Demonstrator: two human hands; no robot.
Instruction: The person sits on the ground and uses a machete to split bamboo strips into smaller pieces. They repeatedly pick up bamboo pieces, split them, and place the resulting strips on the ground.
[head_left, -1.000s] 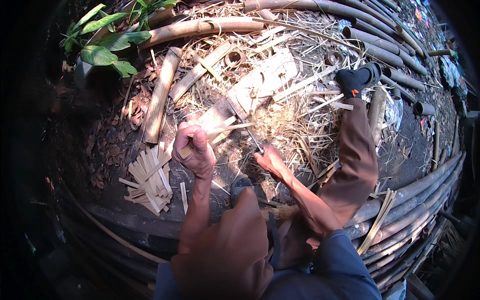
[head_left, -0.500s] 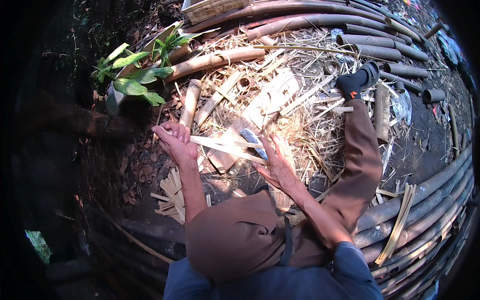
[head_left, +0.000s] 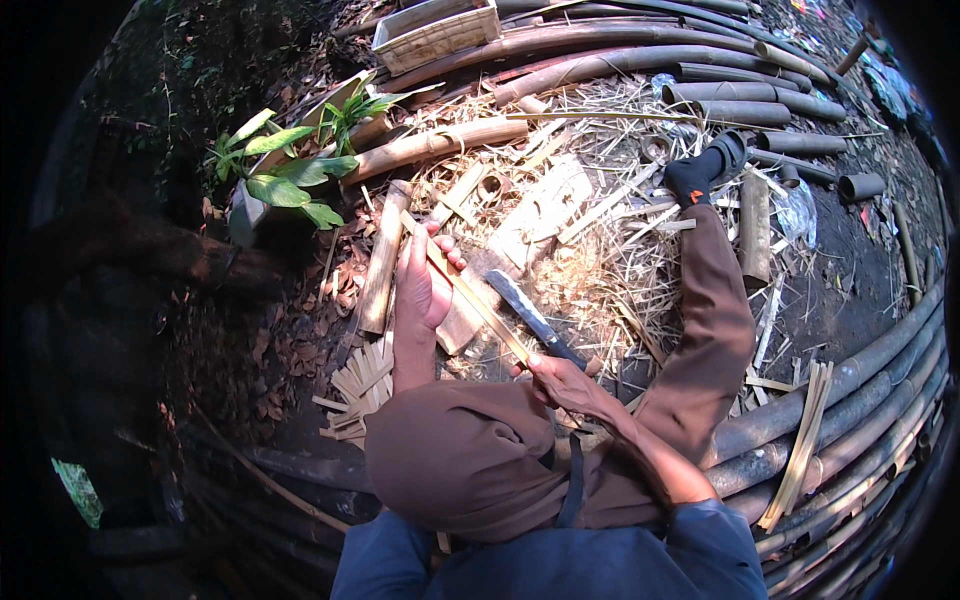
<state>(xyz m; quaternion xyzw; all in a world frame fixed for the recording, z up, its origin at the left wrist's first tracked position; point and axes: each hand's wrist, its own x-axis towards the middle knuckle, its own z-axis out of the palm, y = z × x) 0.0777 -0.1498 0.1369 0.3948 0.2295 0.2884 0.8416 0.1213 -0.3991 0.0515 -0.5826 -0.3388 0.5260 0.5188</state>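
A long, flat bamboo strip (head_left: pixel 480 308) slants in front of me between both hands. My left hand (head_left: pixel 428 290) has its thumb and curled fingers around the far end, which pokes out past them. Nearer my body, my right hand (head_left: pixel 568 384) pinches the other end, fingers closed. A large knife (head_left: pixel 525 308) with a worn grey blade lies just beyond the right hand. Its dark handle points toward that hand; I cannot tell whether any finger touches it. Beneath the strip is a piece of split bamboo or wood (head_left: pixel 459 322).
Short cut strips (head_left: pixel 362 385) lie heaped left of my knee. A longer strip bundle (head_left: pixel 802 445) rests across bamboo poles (head_left: pixel 760 462) at right. Shavings (head_left: pixel 600 275) litter the ground. Leafy plants (head_left: pixel 285 185), a bamboo length (head_left: pixel 440 143) and a pale crate (head_left: pixel 437 38) stand farther off.
My right hand has drawn back toward my body, uncovering the knife's handle. The left hand has turned upright. The strips, earlier spread in a narrow V, now appear as one slanting strip.
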